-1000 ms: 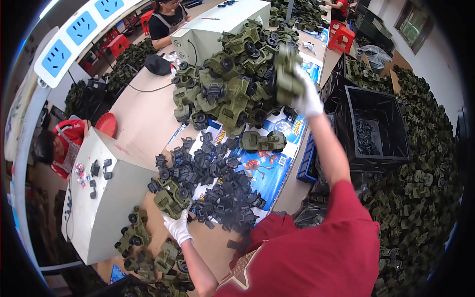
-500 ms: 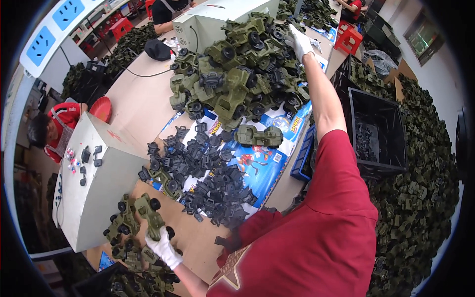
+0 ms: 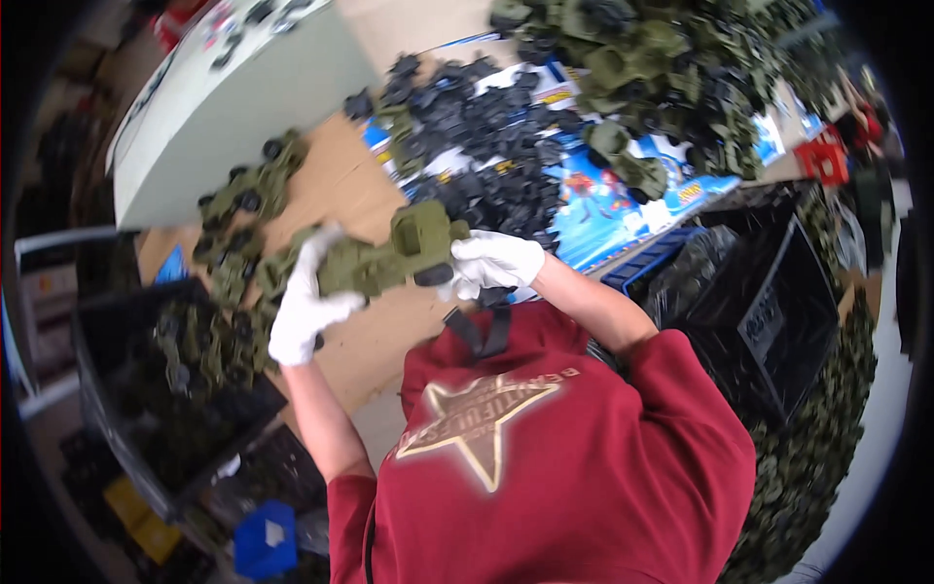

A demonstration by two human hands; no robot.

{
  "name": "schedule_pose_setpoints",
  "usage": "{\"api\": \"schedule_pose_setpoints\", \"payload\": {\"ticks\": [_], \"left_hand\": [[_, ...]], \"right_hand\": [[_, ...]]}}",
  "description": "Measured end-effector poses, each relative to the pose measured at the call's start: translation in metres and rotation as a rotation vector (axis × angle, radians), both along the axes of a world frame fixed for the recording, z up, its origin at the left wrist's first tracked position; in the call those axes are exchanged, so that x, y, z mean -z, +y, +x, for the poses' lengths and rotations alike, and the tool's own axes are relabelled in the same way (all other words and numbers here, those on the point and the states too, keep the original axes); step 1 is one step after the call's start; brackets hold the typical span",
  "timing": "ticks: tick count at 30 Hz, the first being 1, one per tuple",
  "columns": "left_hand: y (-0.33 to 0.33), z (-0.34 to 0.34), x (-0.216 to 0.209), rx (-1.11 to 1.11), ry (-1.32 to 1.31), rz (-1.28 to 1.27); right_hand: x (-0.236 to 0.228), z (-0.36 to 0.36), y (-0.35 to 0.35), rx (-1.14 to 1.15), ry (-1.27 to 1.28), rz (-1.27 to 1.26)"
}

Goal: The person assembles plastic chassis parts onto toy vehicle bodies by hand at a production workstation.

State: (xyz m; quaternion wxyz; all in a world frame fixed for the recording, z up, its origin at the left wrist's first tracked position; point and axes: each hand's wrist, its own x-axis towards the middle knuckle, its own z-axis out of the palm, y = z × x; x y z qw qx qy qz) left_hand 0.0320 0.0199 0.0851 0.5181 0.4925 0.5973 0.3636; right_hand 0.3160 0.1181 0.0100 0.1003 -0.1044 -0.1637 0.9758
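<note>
Both my gloved hands hold an olive-green toy truck (image 3: 368,269) in front of my chest, tilted, with its open cab to the right. My left hand (image 3: 304,307) grips the left end between thumb and fingers; motion blurs it a little. At the right end, next to a black wheel, the fingers of my right hand (image 3: 494,263) are closed on the truck; whether they also hold a small part is hidden. Just beyond lies a pile of small black plastic parts (image 3: 486,131). More green toy trucks (image 3: 255,190) lie on the cardboard-covered table to the left.
A big heap of green trucks (image 3: 662,68) covers the far right of the table. A grey box-shaped housing (image 3: 233,112) stands at left. Black crates flank me: one with trucks (image 3: 131,389), another (image 3: 778,321) at right. Trucks pile up on the floor (image 3: 812,477).
My right hand has come back from the far heap to the truck. My left hand has brought the truck right, in front of my chest. The view has turned down toward my body.
</note>
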Motion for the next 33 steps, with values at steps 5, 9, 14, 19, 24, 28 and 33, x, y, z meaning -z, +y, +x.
{"api": "schedule_pose_setpoints", "payload": {"ticks": [5, 9, 14, 19, 24, 28, 33], "left_hand": [[-0.028, 0.015, 0.077, -0.625, -0.82, 0.164], [-0.036, 0.029, 0.15, -0.939, -1.183, 0.016], [-0.053, 0.028, 0.191, -0.879, -0.852, 0.2], [-0.05, 0.013, 0.17, -0.712, -0.475, 0.201], [-0.058, -0.008, 0.211, -0.613, 0.096, 0.205], [-0.035, 0.031, 0.135, -0.632, 0.552, -0.079], [-0.025, 0.041, 0.126, -0.574, 0.552, -0.293]], "right_hand": [[0.027, -0.056, -0.048, 0.079, -0.332, 1.295], [0.033, -0.076, -0.067, -0.088, -0.073, 2.016], [-0.019, -0.043, -0.029, -0.753, -0.242, 1.822], [0.006, -0.017, 0.043, -0.224, -0.949, 1.977], [0.032, -0.049, 0.065, -0.154, -1.639, 1.812], [0.028, -0.046, 0.067, -0.074, -1.614, 1.642], [0.042, -0.037, 0.049, 0.605, -1.23, 1.858]]}}
